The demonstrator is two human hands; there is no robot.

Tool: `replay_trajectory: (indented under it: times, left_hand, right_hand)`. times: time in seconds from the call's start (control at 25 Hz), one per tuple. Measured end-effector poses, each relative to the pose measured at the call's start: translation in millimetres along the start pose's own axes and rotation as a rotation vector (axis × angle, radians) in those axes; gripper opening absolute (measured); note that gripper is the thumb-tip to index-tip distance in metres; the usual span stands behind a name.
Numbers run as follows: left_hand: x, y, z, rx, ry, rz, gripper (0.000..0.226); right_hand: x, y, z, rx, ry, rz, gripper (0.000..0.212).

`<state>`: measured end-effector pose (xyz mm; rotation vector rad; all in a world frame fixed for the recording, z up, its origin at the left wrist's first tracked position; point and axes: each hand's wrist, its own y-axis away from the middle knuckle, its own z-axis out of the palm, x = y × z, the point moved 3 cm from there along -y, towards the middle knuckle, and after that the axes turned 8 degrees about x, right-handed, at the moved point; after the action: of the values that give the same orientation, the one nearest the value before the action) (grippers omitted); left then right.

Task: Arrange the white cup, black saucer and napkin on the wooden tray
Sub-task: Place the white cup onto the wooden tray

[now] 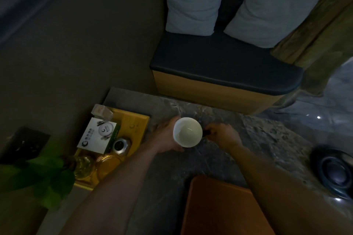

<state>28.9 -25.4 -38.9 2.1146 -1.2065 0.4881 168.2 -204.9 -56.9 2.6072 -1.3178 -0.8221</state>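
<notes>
The white cup (187,132) is empty and held above the dark marble table (267,135), just right of the wooden tray (133,120). My left hand (166,135) wraps the cup's left side. My right hand (222,133) pinches a small dark stub at the cup's right side, seemingly its handle. A round black dish (333,172), possibly the black saucer, lies at the table's right edge. The dim light shows no napkin that I can make out.
On the tray sit a white printed box (96,135), a metal-lidded jar (121,146), two glasses (95,166) and a small packet (102,112). A brown wooden board (219,206) lies near me. Green leaves (38,179) are at left, a cushioned bench (225,66) behind.
</notes>
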Motion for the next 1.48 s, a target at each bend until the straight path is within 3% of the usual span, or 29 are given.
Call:
replay_trajectory:
  times: [0.4,0.8,1.0,1.28,1.48]
  left_hand:
    - [7,29,4,0.039,0.253,-0.042,0.113]
    - [9,95,21,0.078,0.399,0.074,0.098]
    - [4,119,43,-0.001,0.425,0.063,0.109]
    - [10,133,73,-0.154,0.365,0.071,0.103]
    - [12,130,88,-0.225,0.361,0.067,0.104]
  right_hand:
    - [-5,33,-3,0.102,-0.146,0.068,0.016]
    - [-3,112,0,0.186,-0.268,0.042,0.017]
    - [5,160,12,0.203,-0.354,0.087,0.015]
    - [24,216,35,0.262,-0.407,0.153,0.028]
    - [40,235,56,0.313,-0.447,0.253,0.023]
